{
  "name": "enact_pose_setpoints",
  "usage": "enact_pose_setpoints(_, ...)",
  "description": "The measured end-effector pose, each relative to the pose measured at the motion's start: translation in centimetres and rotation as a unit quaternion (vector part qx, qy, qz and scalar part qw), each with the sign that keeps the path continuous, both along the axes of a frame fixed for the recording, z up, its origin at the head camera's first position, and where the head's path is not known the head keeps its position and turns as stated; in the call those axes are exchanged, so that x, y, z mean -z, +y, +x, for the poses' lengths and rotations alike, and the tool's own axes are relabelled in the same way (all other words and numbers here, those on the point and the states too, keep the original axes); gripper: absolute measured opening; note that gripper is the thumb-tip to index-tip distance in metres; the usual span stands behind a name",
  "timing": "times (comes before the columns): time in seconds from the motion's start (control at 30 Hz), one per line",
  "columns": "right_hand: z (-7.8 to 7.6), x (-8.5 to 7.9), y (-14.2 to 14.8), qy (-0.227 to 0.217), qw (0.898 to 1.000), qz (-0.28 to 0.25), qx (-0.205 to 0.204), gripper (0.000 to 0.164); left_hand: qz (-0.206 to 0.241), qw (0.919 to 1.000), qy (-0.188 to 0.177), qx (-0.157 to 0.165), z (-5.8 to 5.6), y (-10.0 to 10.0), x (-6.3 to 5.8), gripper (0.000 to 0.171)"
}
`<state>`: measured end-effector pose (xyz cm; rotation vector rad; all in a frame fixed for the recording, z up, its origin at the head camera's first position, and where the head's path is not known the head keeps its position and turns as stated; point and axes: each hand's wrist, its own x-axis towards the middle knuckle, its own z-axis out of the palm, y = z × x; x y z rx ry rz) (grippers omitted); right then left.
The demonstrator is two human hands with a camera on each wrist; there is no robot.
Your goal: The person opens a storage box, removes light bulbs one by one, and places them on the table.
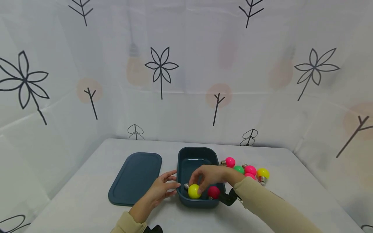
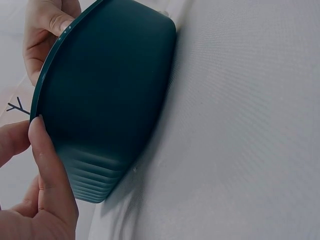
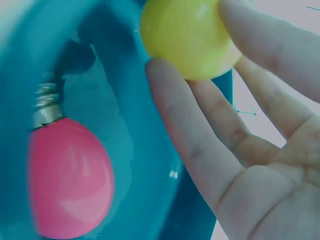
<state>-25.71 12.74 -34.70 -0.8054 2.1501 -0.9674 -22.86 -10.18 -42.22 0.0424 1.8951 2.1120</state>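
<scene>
In the head view, my right hand (image 1: 210, 176) is inside a dark teal box (image 1: 180, 161) and pinches a yellow light bulb (image 1: 193, 191) low near its front left corner. The bulb's metal base points left. Close up, the right wrist view shows fingertips and thumb on the yellow bulb (image 3: 187, 37). Beside it in the box lies a red-pink bulb (image 3: 72, 180) with a silver screw base. My left hand (image 1: 163, 189) touches the box's left rim with fingers nearly straight; the left wrist view shows its thumb against the rim of the box (image 2: 105, 85).
A flat dark teal lid (image 1: 137, 178) lies left of the box on the white table (image 1: 116, 147). To the right are several loose bulbs: pink (image 1: 230, 162), green (image 1: 239, 169) and yellow (image 1: 263, 173). A patterned white curtain (image 1: 186, 113) stands behind the table.
</scene>
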Motion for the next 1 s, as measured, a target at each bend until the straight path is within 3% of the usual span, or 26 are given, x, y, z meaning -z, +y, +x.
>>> enact_pose_setpoints(0.43,0.2,0.3,1.8,0.06,0.994,-0.044,0.077,0.028,-0.001,1.0,-0.002,-0.002,-0.1,-0.1,0.1,0.065)
enact_pose_setpoints(1.0,1.3,0.0,4.1,0.083,0.975,-0.077,0.19,0.034,0.018,0.9997,0.011,0.009,-0.3,-0.2,0.4,0.065)
